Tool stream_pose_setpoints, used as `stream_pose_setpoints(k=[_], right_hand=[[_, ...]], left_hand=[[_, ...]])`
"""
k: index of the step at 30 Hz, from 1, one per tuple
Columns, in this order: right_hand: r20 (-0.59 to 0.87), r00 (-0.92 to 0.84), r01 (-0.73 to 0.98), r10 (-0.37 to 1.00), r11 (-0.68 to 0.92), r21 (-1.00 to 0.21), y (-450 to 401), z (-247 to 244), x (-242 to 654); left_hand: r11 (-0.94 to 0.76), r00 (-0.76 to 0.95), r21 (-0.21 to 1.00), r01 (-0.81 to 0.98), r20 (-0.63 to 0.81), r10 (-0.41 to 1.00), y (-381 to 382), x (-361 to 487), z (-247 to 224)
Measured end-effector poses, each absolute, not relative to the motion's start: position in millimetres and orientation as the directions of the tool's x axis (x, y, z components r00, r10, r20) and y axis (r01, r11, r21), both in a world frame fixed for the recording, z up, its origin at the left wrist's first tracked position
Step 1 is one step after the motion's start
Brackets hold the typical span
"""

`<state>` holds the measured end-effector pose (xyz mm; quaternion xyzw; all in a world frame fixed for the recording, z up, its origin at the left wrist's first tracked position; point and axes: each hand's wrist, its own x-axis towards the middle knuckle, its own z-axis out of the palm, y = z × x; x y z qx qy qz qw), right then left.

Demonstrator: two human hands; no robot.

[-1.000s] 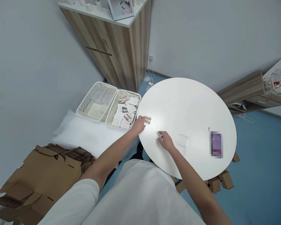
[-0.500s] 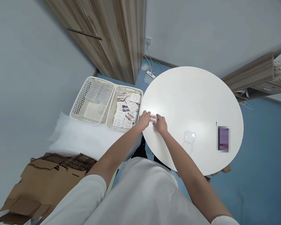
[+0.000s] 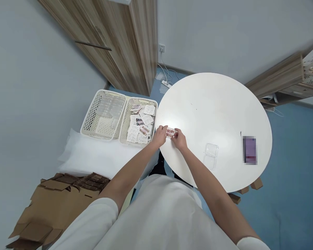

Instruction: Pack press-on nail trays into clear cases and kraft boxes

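A small white card of press-on nails (image 3: 170, 132), with rows of pinkish-brown pieces, is held between both hands over the left edge of the round white table (image 3: 214, 104). My left hand (image 3: 160, 135) pinches its left end, and my right hand (image 3: 179, 139) grips the right end. To the right of my right hand lies a clear plastic case (image 3: 211, 155), unfolded, its two halves on the tabletop. Just left of my left hand, a white basket (image 3: 123, 133) holds many similar cards (image 3: 142, 124), some face up, some showing printed text.
Another white basket (image 3: 94, 100) with clear plastic cases (image 3: 111, 106) stands further left. White sheeting (image 3: 94, 152) and flattened cardboard boxes (image 3: 59, 201) lie below it. A blurred purple item (image 3: 250, 150) rests on the table's right side. A wooden cabinet (image 3: 120, 45) rises behind the baskets.
The camera view has shifted slightly. Both hands stay on the nail card, which now shows more of its face between them. The clear case has stayed on the table.
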<state>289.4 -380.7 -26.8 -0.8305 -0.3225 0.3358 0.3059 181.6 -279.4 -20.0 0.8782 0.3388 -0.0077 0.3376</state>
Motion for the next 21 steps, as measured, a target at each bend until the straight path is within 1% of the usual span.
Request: stream_pose_setpoints(k=[4, 9, 12, 16, 19, 21], right_hand=[[-0.32, 0.548, 0.234, 0.773, -0.509, -0.829, -404, -23, 295], [-0.295, 0.519, 0.198, 0.802, -0.449, -0.871, -460, -15, 300], [-0.285, 0.499, 0.218, 0.818, -0.436, -0.873, -507, -11, 301], [-0.29, 0.509, 0.236, 0.811, -0.455, -0.859, -569, -10, 308], [-0.297, 0.535, 0.221, 0.791, -0.47, -0.854, -603, -12, 319], [-0.29, 0.551, 0.242, 0.782, -0.483, -0.842, -619, -15, 330]], left_hand=[[-0.491, 0.818, 0.717, 0.495, -0.194, 0.542, -290, 176, -11], [-0.447, 0.876, 0.808, 0.383, -0.164, 0.454, -331, 169, -5], [-0.419, 0.891, 0.834, 0.359, -0.173, 0.42, -370, 168, -6], [-0.415, 0.926, 0.853, 0.317, -0.183, 0.331, -420, 178, -6], [-0.439, 0.939, 0.843, 0.312, -0.203, 0.278, -446, 196, -5], [-0.461, 0.938, 0.826, 0.324, -0.218, 0.268, -459, 211, -5]])
